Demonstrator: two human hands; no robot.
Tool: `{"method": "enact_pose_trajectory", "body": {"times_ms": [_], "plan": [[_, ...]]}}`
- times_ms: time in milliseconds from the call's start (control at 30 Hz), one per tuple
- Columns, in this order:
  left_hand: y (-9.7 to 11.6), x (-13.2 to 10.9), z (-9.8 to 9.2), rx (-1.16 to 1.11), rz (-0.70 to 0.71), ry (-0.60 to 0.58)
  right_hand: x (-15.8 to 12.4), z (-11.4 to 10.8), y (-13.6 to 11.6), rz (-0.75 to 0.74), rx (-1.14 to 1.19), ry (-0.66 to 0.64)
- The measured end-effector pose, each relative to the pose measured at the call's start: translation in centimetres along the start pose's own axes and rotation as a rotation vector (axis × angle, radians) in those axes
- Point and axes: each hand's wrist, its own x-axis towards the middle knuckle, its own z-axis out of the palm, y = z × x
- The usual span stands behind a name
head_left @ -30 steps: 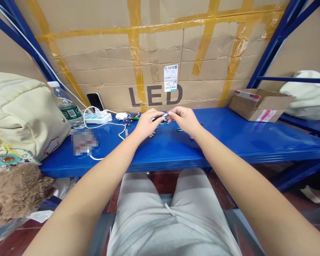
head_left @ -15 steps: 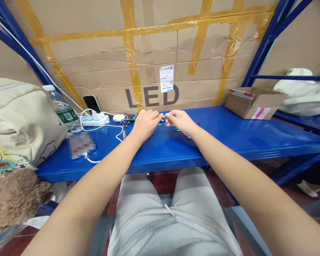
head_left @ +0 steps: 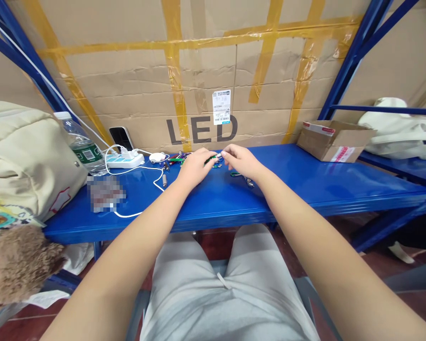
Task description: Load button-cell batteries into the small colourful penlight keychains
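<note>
My left hand [head_left: 198, 166] is closed over a small green piece [head_left: 209, 160], its fingers bent around it above the blue table. A short silvery cylinder [head_left: 218, 156] sticks out from the green piece towards my right hand [head_left: 239, 159]. Thumb and fingertips of the right hand pinch the far end of that cylinder. Whether the two pieces are joined, I cannot tell. A green loop, like a carabiner [head_left: 235, 174], lies under the right wrist with a small metal part [head_left: 249, 182] beside it. Several small coloured and metal pieces [head_left: 177, 160] lie behind the left hand, partly hidden.
On the blue table [head_left: 305, 180], a small metal cylinder [head_left: 164, 180] lies near a white cable. Further left are a white power strip [head_left: 126, 160], a water bottle [head_left: 87, 150] and a cream bag [head_left: 28, 156]. An open cardboard box [head_left: 335, 140] stands at the right.
The hands have shifted slightly and the silvery cylinder between them now shows more clearly. The right wrist has risen a little, uncovering more of the metal part below. The camera has tilted slightly.
</note>
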Motion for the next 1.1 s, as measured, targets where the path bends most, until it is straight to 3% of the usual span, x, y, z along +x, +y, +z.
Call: {"method": "enact_pose_trajectory", "body": {"times_ms": [100,233,700,800,1100], "plan": [[0.1,0.0,-0.5,-0.236,-0.134,-0.059,-0.4,-0.2,0.0,-0.125,-0.111,-0.057],[0.2,-0.1,-0.9,-0.439,-0.251,-0.183,-0.6,-0.6,0.0,-0.168,-0.155,0.014],[0.0,-0.3,-0.5,-0.604,-0.280,-0.269,-1.0,-0.6,-0.8,-0.192,-0.208,-0.028],[-0.1,-0.4,-0.5,-0.558,-0.250,-0.244,-1.1,-0.5,-1.0,-0.171,-0.205,-0.042],[-0.4,-0.5,0.0,-0.268,0.013,-0.072,-1.1,0.0,-1.0,-0.060,-0.106,-0.086]]}}
